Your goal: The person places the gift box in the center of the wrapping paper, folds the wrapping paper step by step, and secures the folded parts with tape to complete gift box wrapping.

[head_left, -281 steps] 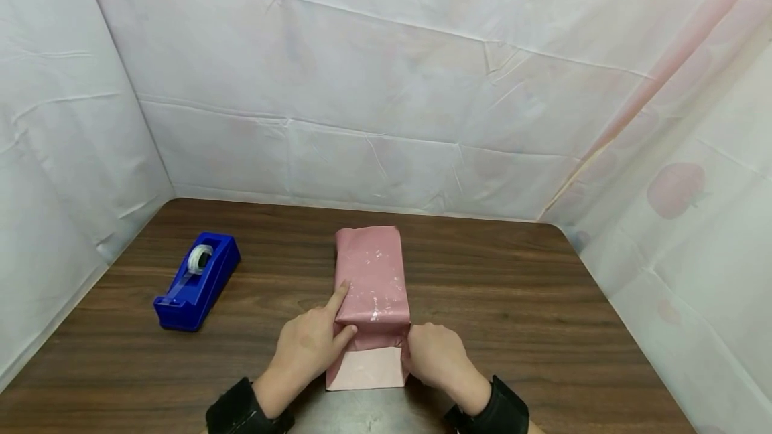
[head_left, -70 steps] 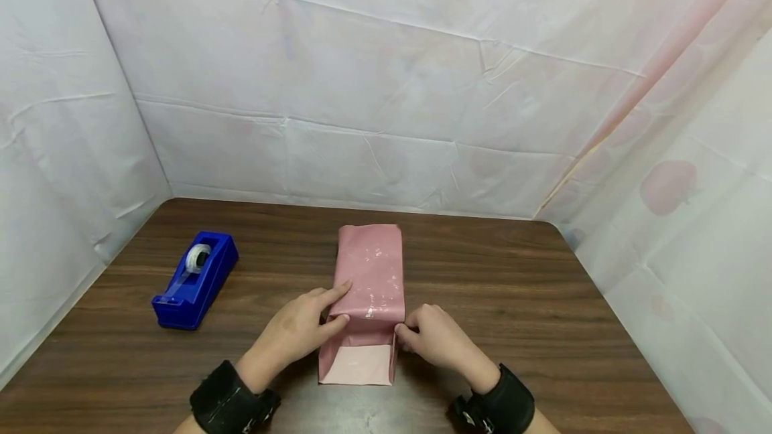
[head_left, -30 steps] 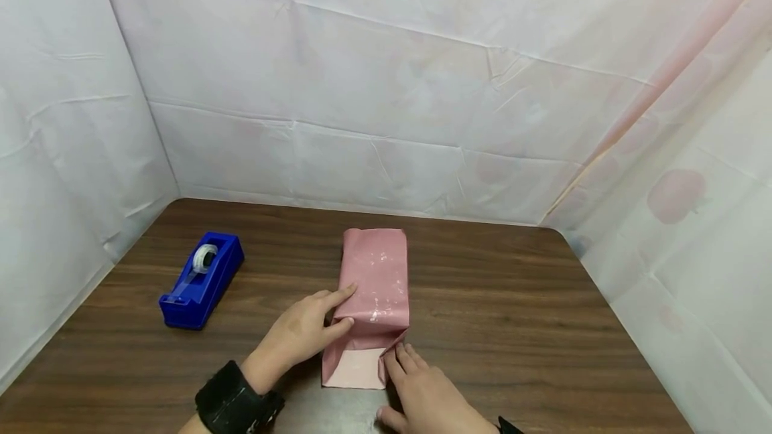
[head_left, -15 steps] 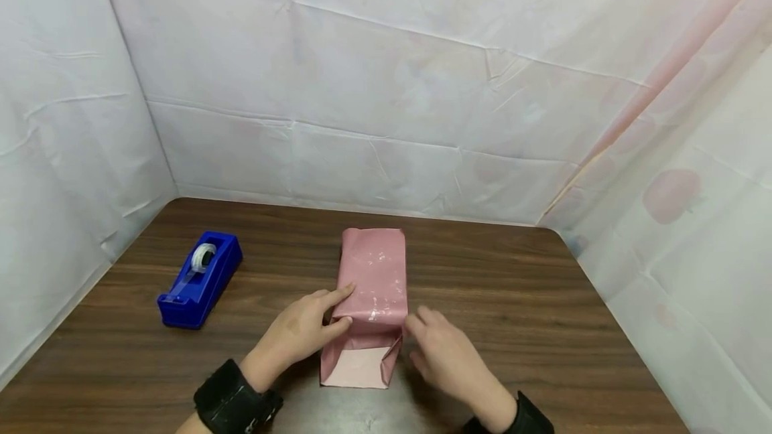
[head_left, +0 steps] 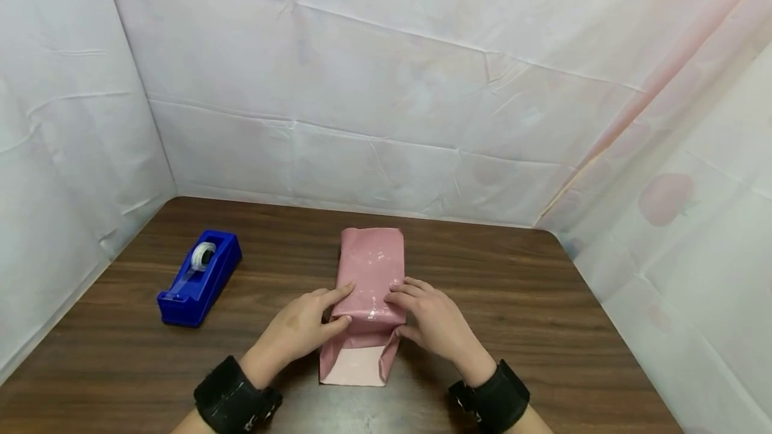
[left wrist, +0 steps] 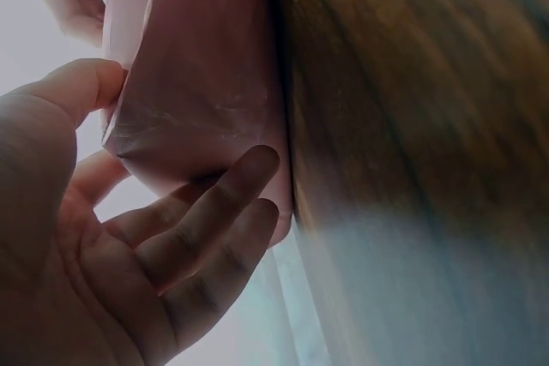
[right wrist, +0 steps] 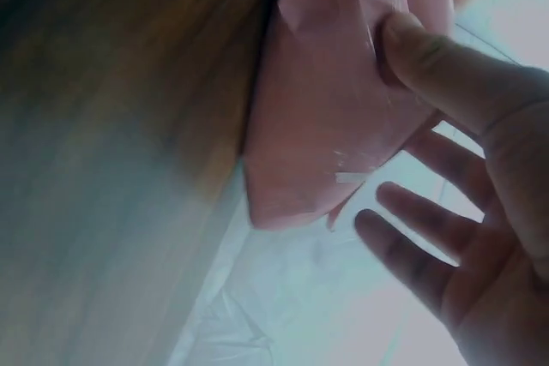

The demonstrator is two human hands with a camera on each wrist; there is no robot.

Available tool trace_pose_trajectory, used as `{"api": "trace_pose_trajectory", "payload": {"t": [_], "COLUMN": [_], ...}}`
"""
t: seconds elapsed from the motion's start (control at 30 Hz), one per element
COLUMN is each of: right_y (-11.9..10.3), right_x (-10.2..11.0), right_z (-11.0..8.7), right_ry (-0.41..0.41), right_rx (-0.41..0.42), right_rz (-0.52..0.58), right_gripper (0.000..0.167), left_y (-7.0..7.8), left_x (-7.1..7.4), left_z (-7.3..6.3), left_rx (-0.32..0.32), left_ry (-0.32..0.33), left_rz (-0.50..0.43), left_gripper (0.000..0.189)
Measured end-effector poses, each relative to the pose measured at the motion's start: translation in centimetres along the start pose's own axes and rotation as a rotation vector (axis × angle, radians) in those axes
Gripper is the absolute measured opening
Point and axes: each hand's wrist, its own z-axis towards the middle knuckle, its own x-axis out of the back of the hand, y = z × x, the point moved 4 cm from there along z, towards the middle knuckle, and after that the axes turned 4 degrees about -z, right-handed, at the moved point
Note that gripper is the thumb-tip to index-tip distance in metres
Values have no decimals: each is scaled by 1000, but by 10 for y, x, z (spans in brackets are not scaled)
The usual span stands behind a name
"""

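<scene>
A parcel wrapped in glossy pink paper (head_left: 370, 273) lies lengthwise on the table, its near end unsealed. A paler flap (head_left: 354, 366) lies flat at that end, and the right side flap (head_left: 389, 359) is folded inward. My left hand (head_left: 297, 330) rests on the parcel's left side, index finger on top and thumb at the near edge. In the left wrist view, its other fingers (left wrist: 219, 233) lie by the side wall. My right hand (head_left: 435, 320) touches the right side, fingertips over the top; in the right wrist view its thumb (right wrist: 446, 66) presses the paper.
A blue tape dispenser (head_left: 199, 280) with a roll of clear tape (head_left: 203, 256) stands at the table's left. The dark wooden table (head_left: 506, 286) is enclosed by pale cloth sheets (head_left: 362, 86) at the back and both sides.
My right hand has moved from the folded right flap up to the parcel's top right edge. That flap, upright earlier, now leans inward. My left hand has stayed on the left side.
</scene>
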Motion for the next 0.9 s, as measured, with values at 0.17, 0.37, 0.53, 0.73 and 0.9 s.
{"api": "trace_pose_trajectory", "payload": {"t": [0.17, 0.37, 0.53, 0.73, 0.9], "right_y": [0, -2, 0, -3, -7], "right_x": [-6, -12, -17, -20, -25], "right_z": [0, 4, 10, 13, 17], "right_ry": [43, 9, 0, 29, -5], "right_rx": [-5, 11, 26, 23, 15], "right_rz": [45, 56, -13, -49, -112], "right_gripper": [50, 64, 70, 75, 86], "left_y": [0, 1, 1, 0, 1], "left_x": [0, 0, -1, -1, 0], "left_z": [1, 1, 1, 0, 1], "left_rx": [-12, -15, -28, -23, -25], "left_ry": [25, 26, 23, 20, 23], "left_rz": [15, 23, 20, 13, 16], "left_gripper": [57, 57, 57, 57, 56]}}
